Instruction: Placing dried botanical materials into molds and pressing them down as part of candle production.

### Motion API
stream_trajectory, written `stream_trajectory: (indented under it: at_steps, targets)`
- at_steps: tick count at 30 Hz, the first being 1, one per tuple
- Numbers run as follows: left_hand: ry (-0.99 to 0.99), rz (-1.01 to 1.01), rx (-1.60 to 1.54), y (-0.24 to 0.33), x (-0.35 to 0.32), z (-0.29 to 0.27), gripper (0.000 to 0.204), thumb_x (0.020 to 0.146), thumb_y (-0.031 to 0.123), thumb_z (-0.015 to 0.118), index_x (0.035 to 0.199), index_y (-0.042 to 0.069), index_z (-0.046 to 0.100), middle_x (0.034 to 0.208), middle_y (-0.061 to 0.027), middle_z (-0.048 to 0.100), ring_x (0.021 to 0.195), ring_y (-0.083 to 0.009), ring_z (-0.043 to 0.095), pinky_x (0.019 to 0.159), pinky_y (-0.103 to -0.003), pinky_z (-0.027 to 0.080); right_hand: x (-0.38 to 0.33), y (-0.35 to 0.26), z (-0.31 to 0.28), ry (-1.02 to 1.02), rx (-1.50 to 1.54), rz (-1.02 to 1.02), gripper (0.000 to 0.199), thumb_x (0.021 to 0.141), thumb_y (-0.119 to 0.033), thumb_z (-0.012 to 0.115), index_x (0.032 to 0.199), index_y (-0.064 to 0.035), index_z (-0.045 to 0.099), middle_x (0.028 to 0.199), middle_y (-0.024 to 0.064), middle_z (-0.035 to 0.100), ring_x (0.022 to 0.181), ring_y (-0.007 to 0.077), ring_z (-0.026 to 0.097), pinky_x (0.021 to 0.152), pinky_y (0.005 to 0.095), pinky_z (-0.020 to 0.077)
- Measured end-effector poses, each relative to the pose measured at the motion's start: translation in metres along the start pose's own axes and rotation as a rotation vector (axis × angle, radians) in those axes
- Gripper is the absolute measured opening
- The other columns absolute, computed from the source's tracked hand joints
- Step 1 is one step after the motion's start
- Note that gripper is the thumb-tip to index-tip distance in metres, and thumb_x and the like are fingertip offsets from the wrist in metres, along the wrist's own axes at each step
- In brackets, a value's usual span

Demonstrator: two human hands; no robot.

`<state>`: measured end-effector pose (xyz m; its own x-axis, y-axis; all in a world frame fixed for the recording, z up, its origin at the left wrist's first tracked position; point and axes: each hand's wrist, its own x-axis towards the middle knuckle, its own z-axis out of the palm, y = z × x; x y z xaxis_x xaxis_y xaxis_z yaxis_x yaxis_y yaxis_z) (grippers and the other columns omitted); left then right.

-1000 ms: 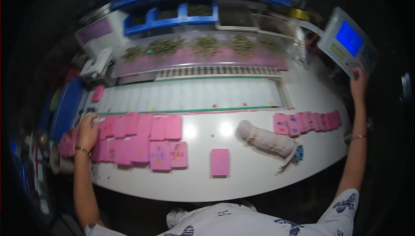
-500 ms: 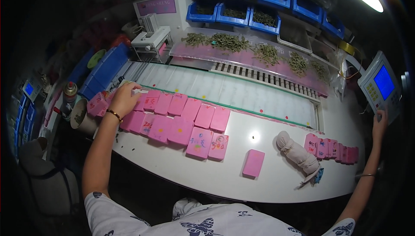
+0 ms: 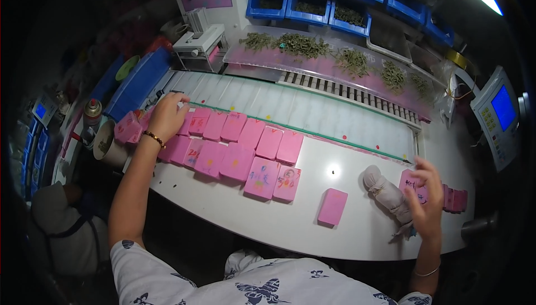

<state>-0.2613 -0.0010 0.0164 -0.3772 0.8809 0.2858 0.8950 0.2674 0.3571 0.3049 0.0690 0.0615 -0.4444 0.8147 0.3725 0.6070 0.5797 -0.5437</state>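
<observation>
Right hand (image 3: 427, 203) hung empty, fingers parted.
At left, the left hand (image 3: 168, 117) curled by rectangular pink blocks (image 3: 237, 161), its hold unclear.

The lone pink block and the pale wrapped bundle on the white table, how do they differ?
The lone pink block is flat-sided and boxy; the pale wrapped bundle is rounded and longer.
The block is pink; the bundle is a whitish grey.
The block is in full view; the bundle is partly hidden by the right hand.
Both lie on the white table.
</observation>
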Motion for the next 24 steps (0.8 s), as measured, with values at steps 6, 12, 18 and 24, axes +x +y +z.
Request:
stream_trajectory:
  at_steps: [6, 12, 18, 24]
  targets:
    - [-0.021, 0.032, 0.022, 0.008, -0.001, -0.002, 0.019, 0.086, 0.008, 0.064, 0.103, 0.003, 0.066, 0.102, -0.0165, 0.064, 0.089, -0.0332, 0.062, 0.084, -0.039, 0.05, -0.019, -0.039, 0.049, -0.384, 0.13, -0.129, 0.049, 0.075, -0.011, 0.079, 0.119, -0.0015, 0.059, 0.126, 0.0197, 0.055, 0.112, 0.0379, 0.055, 0.097, 0.0445, 0.0454]
    - [0.008, -0.007, 0.095, 0.011, -0.001, -0.005, 0.022, 0.084, 0.001, 0.06, 0.105, 0.002, 0.066, 0.108, -0.0167, 0.064, 0.103, -0.0363, 0.062, 0.089, -0.041, 0.049, -0.023, -0.041, 0.077, -0.454, 0.027, -0.199, 0.071, 0.073, -0.019, 0.082, 0.133, -0.0016, 0.049, 0.132, 0.0194, 0.049, 0.12, 0.0388, 0.049, 0.1, 0.0459, 0.0427]
    - [-0.091, 0.008, 0.15, 0.009, -0.004, -0.011, 0.031, 0.079, 0.002, 0.066, 0.11, 0.002, 0.066, 0.107, -0.0145, 0.065, 0.092, -0.0298, 0.064, 0.083, -0.037, 0.051, -0.022, -0.04, 0.088, -0.434, -0.021, -0.209, 0.073, 0.073, -0.016, 0.081, 0.136, -0.001, 0.046, 0.132, 0.0191, 0.048, 0.119, 0.0377, 0.049, 0.097, 0.0443, 0.0425]
    - [-0.306, 0.069, 0.046, 0.016, -0.005, -0.004, 0.049, 0.071, 0.004, 0.075, 0.118, 0.002, 0.063, 0.121, -0.0178, 0.062, 0.112, -0.0341, 0.06, 0.099, -0.037, 0.047, -0.018, -0.044, 0.093, -0.386, -0.018, -0.205, 0.072, 0.074, -0.013, 0.079, 0.136, 0.0, 0.045, 0.132, 0.0197, 0.049, 0.118, 0.0379, 0.05, 0.096, 0.0441, 0.0432]
